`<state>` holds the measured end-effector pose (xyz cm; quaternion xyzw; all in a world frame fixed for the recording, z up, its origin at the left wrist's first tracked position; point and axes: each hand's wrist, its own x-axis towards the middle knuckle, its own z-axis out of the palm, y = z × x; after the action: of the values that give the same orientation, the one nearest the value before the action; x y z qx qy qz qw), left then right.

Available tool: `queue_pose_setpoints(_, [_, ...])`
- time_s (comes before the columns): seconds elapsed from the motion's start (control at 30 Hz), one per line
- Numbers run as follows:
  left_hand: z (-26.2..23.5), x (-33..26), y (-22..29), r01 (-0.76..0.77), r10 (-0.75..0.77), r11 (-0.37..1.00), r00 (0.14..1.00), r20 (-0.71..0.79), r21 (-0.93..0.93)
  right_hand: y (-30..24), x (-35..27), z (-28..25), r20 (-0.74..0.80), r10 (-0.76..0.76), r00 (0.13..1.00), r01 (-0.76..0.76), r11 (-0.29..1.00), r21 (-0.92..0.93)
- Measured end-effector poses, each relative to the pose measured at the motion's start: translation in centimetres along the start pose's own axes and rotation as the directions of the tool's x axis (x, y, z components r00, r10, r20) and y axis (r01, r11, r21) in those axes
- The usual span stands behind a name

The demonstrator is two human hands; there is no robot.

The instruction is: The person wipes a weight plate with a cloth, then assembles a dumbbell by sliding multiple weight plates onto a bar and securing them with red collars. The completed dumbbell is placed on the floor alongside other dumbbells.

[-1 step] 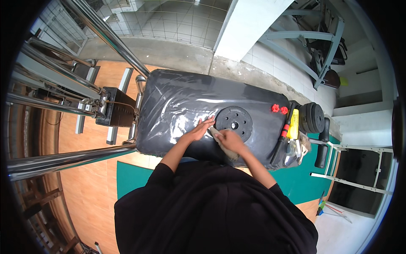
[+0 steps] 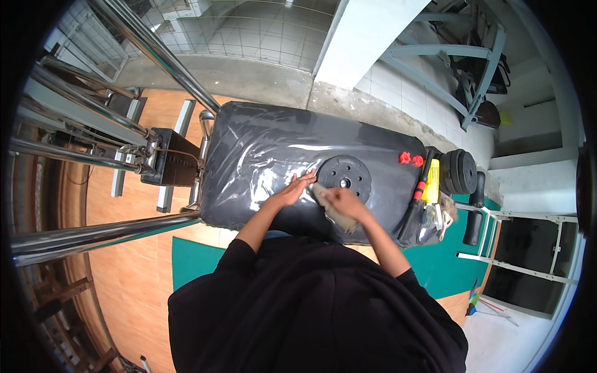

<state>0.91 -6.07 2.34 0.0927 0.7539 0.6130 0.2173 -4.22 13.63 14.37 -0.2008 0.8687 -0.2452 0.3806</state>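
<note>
A round black weight plate point(image 2: 352, 169) with several holes lies flat on a padded bench point(image 2: 273, 137) wrapped in shiny dark plastic. My left hand point(image 2: 292, 191) rests at the plate's left edge, its fingers stretched out and holding nothing. Bunched in my right hand point(image 2: 345, 202) is a beige cloth point(image 2: 339, 221), pressed against the plate's near left rim. The cloth's loose end trails toward me over the bench. My right hand covers part of the plate's near side.
On the bench's right end lie two red knobs point(image 2: 410, 159), a black bar with red bands point(image 2: 420, 189) and a yellow packet point(image 2: 431, 181). Black stacked plates point(image 2: 462, 172) stand beyond it. Chrome posts point(image 2: 106, 235) flank the left, and a green mat point(image 2: 196, 261) covers floor below.
My right hand has shifted slightly to the right with the cloth, whose loose end has swung out and spread. My left hand and the plate have stayed in place.
</note>
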Motion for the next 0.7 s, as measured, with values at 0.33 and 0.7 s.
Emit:
queue_pose_setpoints(0.33, [-0.4, 1.5, 0.1, 0.037, -0.038, 0.999, 0.999, 0.032, 0.013, 3.9, 7.6, -0.9, -0.610, -0.102, 0.786, -0.433, 0.614, -0.660])
queue_pose_setpoints(0.7, [-1.0, 1.0, 1.0, 0.065, -0.066, 0.998, 0.998, -0.013, -0.012, 0.8, 1.8, -6.8, 0.053, -0.023, 0.998, 0.041, 0.937, -0.346])
